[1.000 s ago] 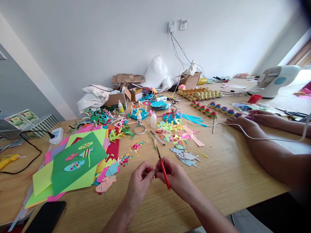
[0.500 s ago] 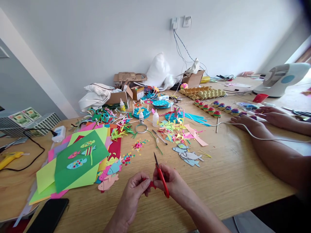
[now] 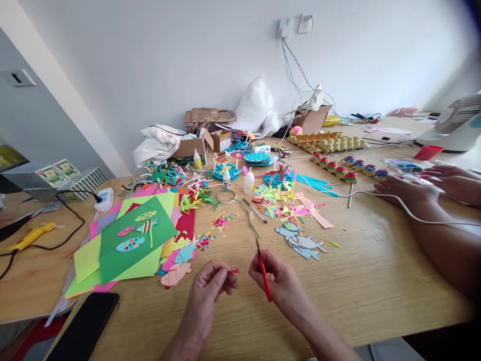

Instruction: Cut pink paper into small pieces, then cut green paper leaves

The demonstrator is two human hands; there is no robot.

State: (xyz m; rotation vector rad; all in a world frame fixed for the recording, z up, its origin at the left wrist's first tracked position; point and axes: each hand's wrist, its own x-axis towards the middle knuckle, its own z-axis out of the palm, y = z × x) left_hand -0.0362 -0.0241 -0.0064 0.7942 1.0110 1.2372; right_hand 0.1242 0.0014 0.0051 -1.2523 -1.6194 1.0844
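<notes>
Head view: right of the green sheet (image 3: 112, 263), left hand (image 3: 208, 289) grip pinches a small red scrap (image 3: 235, 271) by one end, probably for control. Right hand (image 3: 278, 282) grip wraps red-handled scissors (image 3: 266, 282), blades pointing away, presumably for safety. Sheet smooth, flat; scrap thin, paper-like.

Scissors (image 3: 267, 287): red handles, in the right fingers (image 3: 257, 271)
Paper scrap (image 3: 235, 271): red, between the left fingers (image 3: 219, 277)
Card sheet (image 3: 116, 260): green, left of the fingers
Dotted fish (image 3: 130, 244): light blue, multicoloured spots
Counter (image 3: 349, 296): brown wood grain, beneath the fingers
</notes>
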